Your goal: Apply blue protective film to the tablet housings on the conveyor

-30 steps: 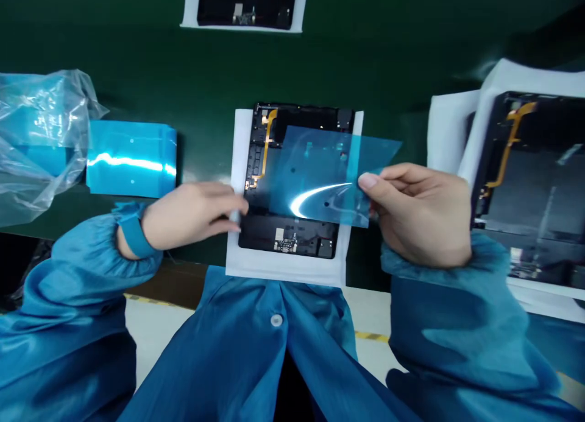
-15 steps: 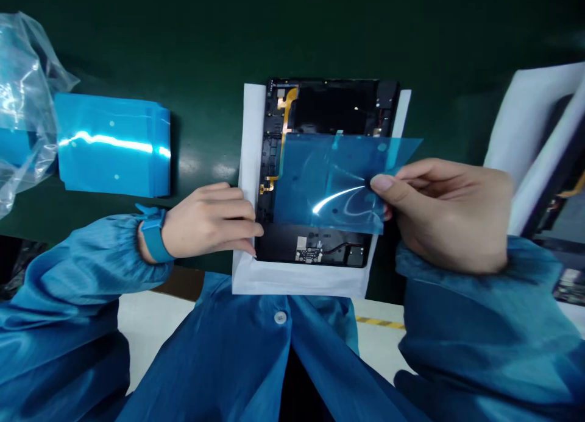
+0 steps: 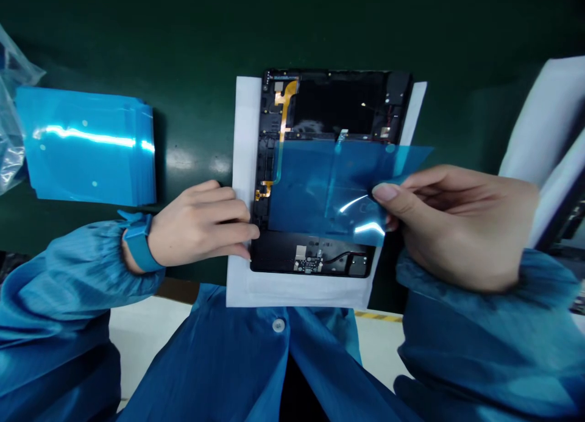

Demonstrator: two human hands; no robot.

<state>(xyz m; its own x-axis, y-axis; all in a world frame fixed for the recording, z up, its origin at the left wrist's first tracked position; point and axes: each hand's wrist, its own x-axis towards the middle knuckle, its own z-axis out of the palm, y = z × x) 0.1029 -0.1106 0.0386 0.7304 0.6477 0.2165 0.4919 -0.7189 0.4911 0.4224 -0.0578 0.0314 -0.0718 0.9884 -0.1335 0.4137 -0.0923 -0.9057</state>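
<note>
An opened tablet point(image 3: 274, 248) lies with its inside up, showing black parts, a small circuit board and an orange flex cable point(image 3: 285, 108). A see-through blue film sheet point(image 3: 311, 184) covers its middle, and the sheet's right corner sticks out past the tablet's edge. My right hand point(image 3: 466, 221) pinches this sheet at its right side between thumb and fingers. At the tablet's lower left edge, my left hand point(image 3: 201, 224) has its fingers curled against the side, with the thumb near the corner. White foam wrapping point(image 3: 244, 136) lies under the tablet.
On the left is a stack of blue film sheets point(image 3: 86, 148), beside a clear plastic bag point(image 3: 11, 117). At the right edge, another opened device point(image 3: 567, 209) sits in white wrapping point(image 3: 530, 123). All rest on a dark green table point(image 3: 192, 38).
The view has shifted and come slightly closer. The film's right side and my right hand appear a little lower and farther right. My left hand keeps its place at the tablet's edge.
</note>
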